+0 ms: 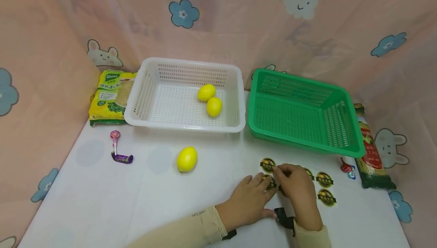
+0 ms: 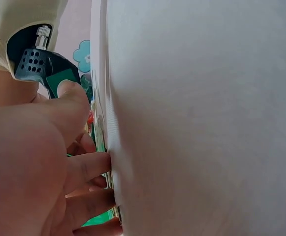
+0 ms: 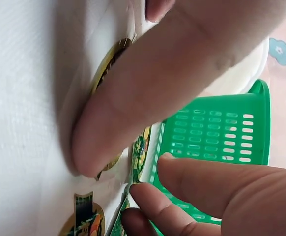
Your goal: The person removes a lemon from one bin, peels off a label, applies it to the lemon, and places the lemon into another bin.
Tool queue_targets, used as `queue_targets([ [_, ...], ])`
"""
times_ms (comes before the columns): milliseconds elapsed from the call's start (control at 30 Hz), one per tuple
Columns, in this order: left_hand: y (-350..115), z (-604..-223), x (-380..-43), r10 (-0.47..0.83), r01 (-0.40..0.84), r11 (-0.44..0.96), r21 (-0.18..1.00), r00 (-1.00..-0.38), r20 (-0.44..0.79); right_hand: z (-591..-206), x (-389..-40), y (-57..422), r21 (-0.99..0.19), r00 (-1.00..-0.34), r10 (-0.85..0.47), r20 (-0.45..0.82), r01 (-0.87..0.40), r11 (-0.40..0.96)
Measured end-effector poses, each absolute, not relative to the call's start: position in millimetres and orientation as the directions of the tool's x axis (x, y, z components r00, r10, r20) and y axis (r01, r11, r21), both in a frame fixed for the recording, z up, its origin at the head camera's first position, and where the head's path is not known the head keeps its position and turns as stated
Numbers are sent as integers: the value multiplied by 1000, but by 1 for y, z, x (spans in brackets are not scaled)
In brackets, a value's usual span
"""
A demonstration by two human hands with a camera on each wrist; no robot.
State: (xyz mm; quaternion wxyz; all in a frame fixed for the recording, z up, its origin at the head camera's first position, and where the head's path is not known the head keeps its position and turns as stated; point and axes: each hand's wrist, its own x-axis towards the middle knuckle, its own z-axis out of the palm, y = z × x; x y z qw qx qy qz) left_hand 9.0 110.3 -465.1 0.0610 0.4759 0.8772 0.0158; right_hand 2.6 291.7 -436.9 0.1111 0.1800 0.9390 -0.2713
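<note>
Round black-and-gold stickers (image 1: 324,179) lie in rows on a pale sheet at the front right of the table. My left hand (image 1: 246,205) is flat at the sheet's left side, fingers spread and pressing near a sticker (image 1: 267,164). With curled thumb and fingers, my right hand (image 1: 299,189) pinches at the middle of the sticker sheet, covering some stickers. In the right wrist view, a large finger crosses in front of one sticker (image 3: 142,147), and fingertips (image 3: 145,194) meet at the sheet's edge. A yellow lemon (image 1: 187,159) lies left of the hands.
Behind stand a white basket (image 1: 184,126) holding two lemons (image 1: 214,107) and a green basket (image 1: 304,142). A yellow Knorr bag (image 1: 109,96) is at the left, a lollipop (image 1: 115,135) and purple-wrapped candy (image 1: 123,158) before it. At right are a red candy (image 1: 345,166) and a red-and-green packet (image 1: 372,157).
</note>
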Motion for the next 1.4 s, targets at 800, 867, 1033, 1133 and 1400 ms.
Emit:
queue_targets([
  [800, 105, -460, 6, 851, 852, 522, 36, -518, -91, -434, -11, 311, -431, -845, 341, -413, 511, 744],
  [867, 106, -462, 5, 856, 857, 515, 22, -513, -63, -433, -10, 313, -435, -844, 338, -416, 511, 741],
  [1033, 109, -463, 2, 861, 861, 508, -20, -508, 6, -427, -6, 312, -460, -833, 326, -447, 526, 715],
  [1133, 108, -461, 1, 863, 861, 506, -53, -504, 38, -425, -3, 312, -469, -827, 332, -455, 539, 699],
  [1400, 61, -439, -7, 758, 766, 630, 124, -642, 116, -420, 5, 317, -477, -825, 349, -444, 548, 687],
])
